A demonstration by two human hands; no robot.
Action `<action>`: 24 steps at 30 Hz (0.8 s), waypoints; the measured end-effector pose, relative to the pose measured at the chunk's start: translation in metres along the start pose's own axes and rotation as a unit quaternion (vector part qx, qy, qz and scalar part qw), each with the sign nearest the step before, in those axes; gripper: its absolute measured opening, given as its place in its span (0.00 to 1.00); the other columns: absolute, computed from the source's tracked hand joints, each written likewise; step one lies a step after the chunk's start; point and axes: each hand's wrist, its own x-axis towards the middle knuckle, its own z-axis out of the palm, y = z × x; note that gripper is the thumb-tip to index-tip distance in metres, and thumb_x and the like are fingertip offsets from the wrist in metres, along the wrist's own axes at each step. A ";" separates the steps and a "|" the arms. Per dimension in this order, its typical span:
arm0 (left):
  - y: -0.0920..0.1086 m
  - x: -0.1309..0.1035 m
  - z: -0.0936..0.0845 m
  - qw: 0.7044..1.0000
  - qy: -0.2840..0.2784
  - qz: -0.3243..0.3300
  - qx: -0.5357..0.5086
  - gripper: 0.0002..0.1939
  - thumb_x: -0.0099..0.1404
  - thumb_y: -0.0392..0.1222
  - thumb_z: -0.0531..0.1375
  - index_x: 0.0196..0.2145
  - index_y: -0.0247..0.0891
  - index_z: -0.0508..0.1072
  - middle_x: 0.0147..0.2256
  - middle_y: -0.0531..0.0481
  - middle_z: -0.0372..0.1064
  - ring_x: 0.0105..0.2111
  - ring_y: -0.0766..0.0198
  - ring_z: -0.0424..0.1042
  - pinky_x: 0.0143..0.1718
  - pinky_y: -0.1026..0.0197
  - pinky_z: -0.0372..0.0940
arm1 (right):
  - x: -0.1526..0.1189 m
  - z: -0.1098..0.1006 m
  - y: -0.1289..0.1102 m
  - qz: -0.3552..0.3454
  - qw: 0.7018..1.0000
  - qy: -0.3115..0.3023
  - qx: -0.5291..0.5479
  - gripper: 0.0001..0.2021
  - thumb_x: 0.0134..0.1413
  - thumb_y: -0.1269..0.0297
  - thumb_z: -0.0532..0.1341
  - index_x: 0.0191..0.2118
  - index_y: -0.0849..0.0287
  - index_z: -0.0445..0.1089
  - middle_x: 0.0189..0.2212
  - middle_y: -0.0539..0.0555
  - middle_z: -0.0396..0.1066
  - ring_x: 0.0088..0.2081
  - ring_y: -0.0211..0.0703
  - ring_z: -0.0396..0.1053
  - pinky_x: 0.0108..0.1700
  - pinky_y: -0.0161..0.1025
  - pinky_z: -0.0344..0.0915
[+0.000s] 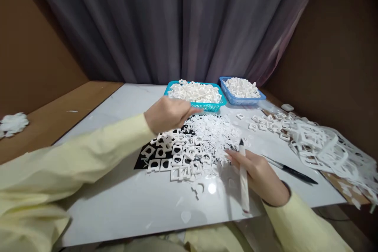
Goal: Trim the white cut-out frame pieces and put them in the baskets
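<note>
My left hand [171, 114] is raised over the back of the pile, in front of the turquoise basket [209, 107]. Its fingers are closed together, pointing right; whatever they may hold is hidden. In my right hand [262, 173] is a white pen-shaped tool [243, 185], its dark tip upward; the exact kind is unclear. Before both hands lie white plastic frames with round openings [177, 160], partly on a black mat [140, 161]. Small white scraps [214, 130] are heaped beside them, close to my right fingertips.
White pieces fill the turquoise basket and a blue basket [245, 101]. Black-handled tweezers or a similar slim tool [295, 173] lie at right, beside tangled white plastic strips [319, 145]. Another white pile [14, 124] sits far left. A grey curtain [165, 27] hangs behind the table.
</note>
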 end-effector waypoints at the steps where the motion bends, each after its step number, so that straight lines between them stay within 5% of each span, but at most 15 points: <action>1: 0.006 -0.021 -0.007 0.998 0.010 0.062 -0.003 0.22 0.66 0.49 0.51 0.16 0.40 0.55 0.14 0.58 0.48 0.14 0.69 0.48 0.19 0.61 0.44 | 0.010 0.001 -0.008 -0.020 1.000 -0.020 0.007 0.11 0.62 0.66 0.50 0.44 0.63 0.68 0.23 0.54 0.68 0.25 0.39 0.67 0.24 0.34 0.61; 3: 0.013 -0.054 -0.019 0.990 0.033 0.141 -0.001 0.21 0.67 0.43 0.51 0.16 0.40 0.54 0.13 0.58 0.47 0.14 0.69 0.47 0.17 0.61 0.44 | 0.030 0.006 -0.021 -0.047 0.997 -0.057 0.015 0.12 0.62 0.63 0.51 0.42 0.62 0.68 0.24 0.55 0.68 0.26 0.40 0.67 0.26 0.34 0.60; 8: 0.011 -0.087 -0.036 0.990 0.013 0.139 -0.001 0.19 0.68 0.39 0.49 0.18 0.40 0.56 0.14 0.57 0.50 0.14 0.69 0.50 0.17 0.60 0.46 | 0.069 0.020 -0.033 -0.111 0.981 -0.156 0.034 0.07 0.56 0.70 0.56 0.39 0.61 0.70 0.24 0.54 0.67 0.29 0.41 0.64 0.26 0.34 0.56; 11: 0.006 -0.087 -0.036 0.992 0.006 0.122 -0.002 0.17 0.68 0.38 0.48 0.21 0.39 0.58 0.16 0.57 0.52 0.15 0.68 0.52 0.18 0.60 0.48 | 0.080 0.029 -0.032 -0.146 0.967 -0.202 0.059 0.10 0.51 0.79 0.56 0.35 0.60 0.71 0.24 0.54 0.66 0.31 0.41 0.62 0.28 0.34 0.56; 15: 0.004 -0.081 -0.032 0.995 -0.063 0.067 -0.032 0.15 0.69 0.37 0.45 0.24 0.37 0.61 0.19 0.56 0.56 0.16 0.69 0.54 0.19 0.62 0.51 | 0.089 0.032 -0.025 -0.136 0.961 -0.210 0.114 0.08 0.53 0.77 0.54 0.32 0.62 0.71 0.25 0.56 0.67 0.32 0.42 0.62 0.30 0.35 0.59; 21: 0.013 -0.059 -0.028 0.982 -0.143 0.078 -0.095 0.11 0.66 0.45 0.51 0.40 0.34 0.65 0.37 0.45 0.67 0.37 0.59 0.68 0.31 0.61 0.59 | 0.110 0.003 -0.021 -0.080 0.946 -0.168 0.264 0.05 0.52 0.65 0.62 0.32 0.62 0.69 0.28 0.53 0.69 0.31 0.37 0.66 0.36 0.34 0.65; 24: 0.018 -0.048 -0.021 0.969 -0.136 0.089 -0.187 0.07 0.64 0.36 0.54 0.41 0.35 0.65 0.36 0.46 0.69 0.34 0.62 0.69 0.28 0.64 0.57 | 0.113 -0.009 -0.024 -0.046 0.930 -0.159 0.327 0.09 0.52 0.60 0.62 0.28 0.61 0.68 0.25 0.50 0.69 0.27 0.33 0.66 0.32 0.32 0.66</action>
